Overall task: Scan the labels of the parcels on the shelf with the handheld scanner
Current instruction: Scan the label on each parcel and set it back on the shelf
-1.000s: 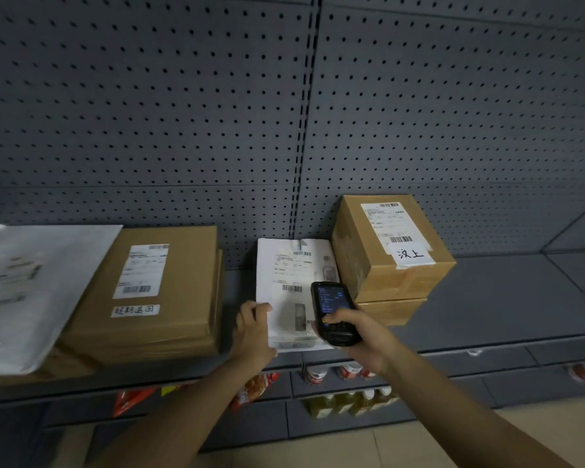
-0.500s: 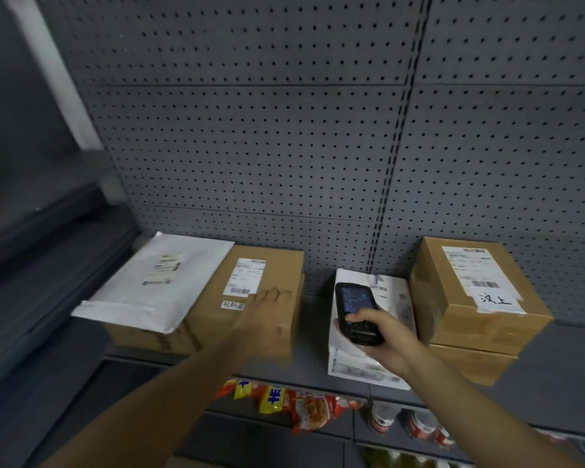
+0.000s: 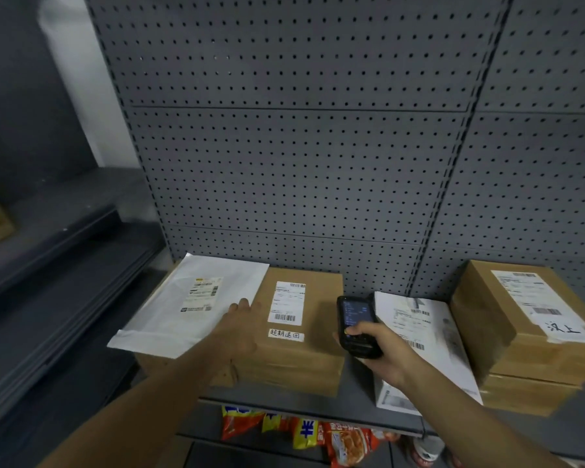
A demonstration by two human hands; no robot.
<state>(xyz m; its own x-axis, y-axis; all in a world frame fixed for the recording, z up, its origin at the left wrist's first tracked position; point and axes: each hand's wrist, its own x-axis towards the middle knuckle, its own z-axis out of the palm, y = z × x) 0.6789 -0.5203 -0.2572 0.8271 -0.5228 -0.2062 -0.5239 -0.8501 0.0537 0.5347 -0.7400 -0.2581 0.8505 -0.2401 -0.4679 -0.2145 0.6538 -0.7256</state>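
Several parcels lie on the grey shelf (image 3: 355, 390). At the left is a white mailer bag (image 3: 183, 319) resting partly on a flat brown box (image 3: 318, 336) with a white label. My left hand (image 3: 238, 327) rests flat with straight fingers where the bag meets that box. My right hand (image 3: 382, 352) grips the black handheld scanner (image 3: 355, 324), screen lit, held between the brown box and a white flat parcel (image 3: 423, 336). Further right stands a stack of two brown boxes (image 3: 507, 332) with a label on top.
A grey pegboard wall (image 3: 301, 163) backs the shelf. Snack packets (image 3: 301, 430) and jars sit on the lower shelf below the front edge. Dark shelving runs along the left side (image 3: 48, 265).
My view has swung left and closer. My left hand moved from the white flat parcel across to the brown box and bag edge. The scanner moved left toward the brown box's label.
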